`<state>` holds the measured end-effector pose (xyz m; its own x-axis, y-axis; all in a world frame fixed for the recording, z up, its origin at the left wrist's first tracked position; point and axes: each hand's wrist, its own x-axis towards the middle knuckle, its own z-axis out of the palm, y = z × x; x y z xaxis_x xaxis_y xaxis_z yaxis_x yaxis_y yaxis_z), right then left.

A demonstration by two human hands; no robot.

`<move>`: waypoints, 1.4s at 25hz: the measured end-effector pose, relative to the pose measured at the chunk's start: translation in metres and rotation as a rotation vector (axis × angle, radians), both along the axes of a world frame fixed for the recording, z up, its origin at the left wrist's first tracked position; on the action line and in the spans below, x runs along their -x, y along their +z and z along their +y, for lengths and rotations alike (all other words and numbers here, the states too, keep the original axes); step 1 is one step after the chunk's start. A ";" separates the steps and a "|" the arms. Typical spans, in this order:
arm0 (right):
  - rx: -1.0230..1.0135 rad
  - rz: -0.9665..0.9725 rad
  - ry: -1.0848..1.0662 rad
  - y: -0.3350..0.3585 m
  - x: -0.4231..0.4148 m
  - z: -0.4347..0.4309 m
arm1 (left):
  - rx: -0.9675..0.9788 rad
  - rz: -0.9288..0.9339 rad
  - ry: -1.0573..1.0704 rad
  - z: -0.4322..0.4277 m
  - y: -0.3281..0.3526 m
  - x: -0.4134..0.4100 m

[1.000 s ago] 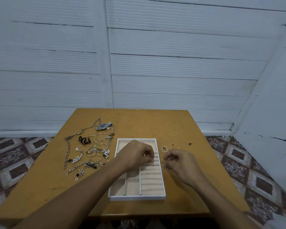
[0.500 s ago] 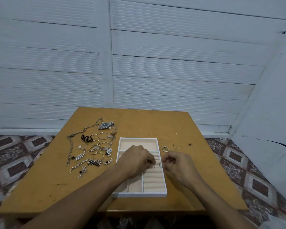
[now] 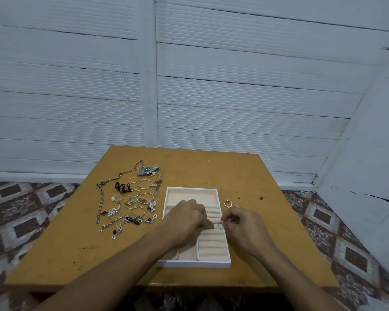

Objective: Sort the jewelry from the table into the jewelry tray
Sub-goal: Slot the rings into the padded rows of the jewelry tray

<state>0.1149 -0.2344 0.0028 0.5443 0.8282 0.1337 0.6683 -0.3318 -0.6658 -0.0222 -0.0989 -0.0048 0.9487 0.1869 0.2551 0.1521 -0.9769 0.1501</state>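
Note:
A white jewelry tray (image 3: pixel 192 191) with beige lining sits in the middle of the wooden table (image 3: pixel 211 169). My left hand (image 3: pixel 185 219) is curled over the tray's ring rolls, fingertips pressing into the rolls; what it holds is hidden. My right hand (image 3: pixel 243 227) pinches a small silver ring (image 3: pixel 221 225) at the tray's right edge, just above the rolls. A couple of rings (image 3: pixel 211 212) sit in the upper rolls. Left of the tray lies a pile of jewelry (image 3: pixel 137 198): chains, hoops, pearls and a watch (image 3: pixel 147 170).
Two more rings (image 3: pixel 228 203) lie on the table just right of the tray's far corner. Small crumbs dot the wood beyond them. A white panelled wall stands behind the table, and patterned floor tiles show on both sides.
My right hand has brought the ring leftward to the tray's right edge, close to my left hand. My left hand has stayed on the ring rolls.

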 end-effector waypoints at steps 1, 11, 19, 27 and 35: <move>-0.003 0.005 0.000 0.000 0.000 0.000 | -0.013 0.002 -0.001 0.000 -0.001 0.000; -0.013 -0.018 -0.012 -0.006 0.004 0.005 | -0.002 -0.044 0.041 -0.005 -0.002 0.004; 0.001 -0.059 0.008 -0.007 0.004 0.006 | 0.145 -0.137 0.201 0.006 -0.004 0.014; 0.020 -0.317 0.131 -0.009 0.001 0.005 | 0.128 -0.112 0.191 0.011 -0.004 0.016; 0.025 -0.433 0.211 -0.021 -0.003 0.002 | 0.116 -0.071 0.171 0.007 0.007 0.007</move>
<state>0.1179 -0.2319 -0.0181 0.2628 0.9205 0.2891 0.9368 -0.1717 -0.3048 -0.0288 -0.0922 0.0021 0.8810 0.3754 0.2880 0.2990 -0.9134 0.2762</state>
